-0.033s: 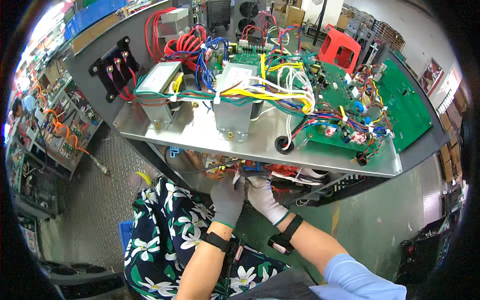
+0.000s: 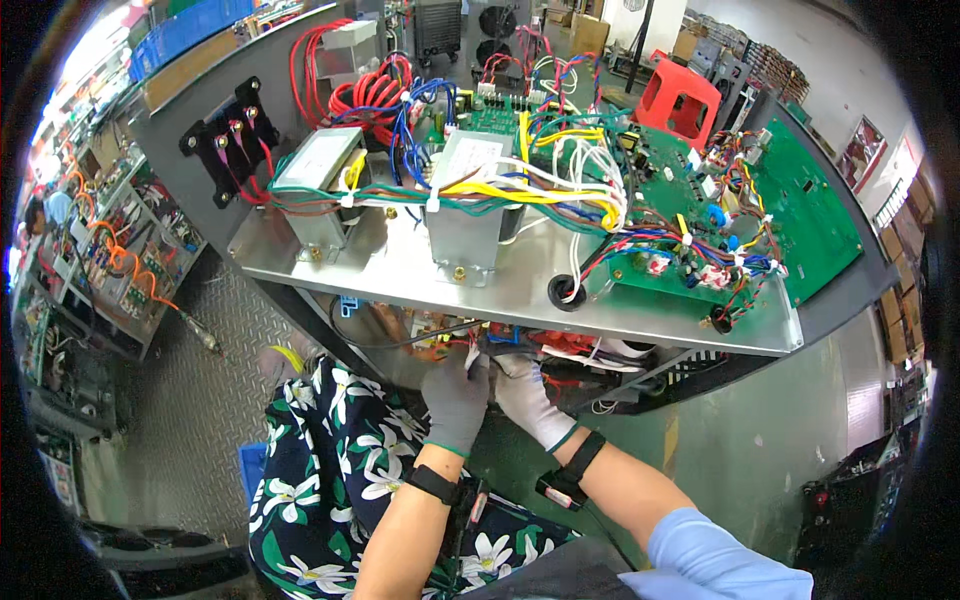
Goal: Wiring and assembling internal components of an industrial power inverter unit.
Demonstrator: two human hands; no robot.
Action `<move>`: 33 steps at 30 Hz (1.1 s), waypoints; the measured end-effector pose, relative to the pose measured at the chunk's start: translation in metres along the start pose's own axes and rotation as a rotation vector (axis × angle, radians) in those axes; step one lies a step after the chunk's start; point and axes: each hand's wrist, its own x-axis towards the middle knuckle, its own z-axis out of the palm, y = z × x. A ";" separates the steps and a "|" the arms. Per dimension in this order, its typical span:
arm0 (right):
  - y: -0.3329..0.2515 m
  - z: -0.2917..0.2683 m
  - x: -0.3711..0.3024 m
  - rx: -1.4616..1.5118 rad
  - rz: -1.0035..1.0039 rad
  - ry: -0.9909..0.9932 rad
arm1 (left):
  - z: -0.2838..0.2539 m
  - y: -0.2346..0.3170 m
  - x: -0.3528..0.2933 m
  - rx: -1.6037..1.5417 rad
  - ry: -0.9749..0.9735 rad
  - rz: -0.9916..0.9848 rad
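Note:
Both my hands wear grey-white gloves and reach under the front edge of a metal shelf [image 2: 390, 275], into the lower bay of an open electrical cabinet. My left hand [image 2: 457, 400] is closed, its thumb and fingers pinched around a thin white strip [image 2: 472, 356]. Right beside it, my right hand [image 2: 532, 398] has its fingers curled inward at a dark piece [image 2: 508, 346]; what they grip is hidden. Red wires [image 2: 570, 342], a black cable [image 2: 400, 345] and small colored parts surround the fingers inside the bay.
On the shelf stand two metal-cased blocks [image 2: 465, 215] [image 2: 318, 190], wire bundles [image 2: 560, 190] and green circuit boards [image 2: 810, 215]. Behind is a red stool [image 2: 680, 100]. A rack of boards [image 2: 120, 260] stands left. My floral-covered legs [image 2: 340, 450] are below the bay.

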 end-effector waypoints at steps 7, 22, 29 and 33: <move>-0.008 -0.012 -0.001 -0.170 0.177 -0.103 | -0.022 0.006 -0.006 -0.984 -0.145 -0.380; -0.025 -0.021 0.005 -0.063 0.446 -0.330 | -0.046 -0.002 -0.015 -0.590 -0.280 -0.283; -0.074 -0.050 -0.025 -0.027 0.300 -0.511 | -0.146 0.016 -0.026 -0.023 -0.593 0.003; -0.120 -0.051 -0.094 0.343 0.226 -0.664 | -0.175 0.028 -0.077 0.097 -0.776 0.106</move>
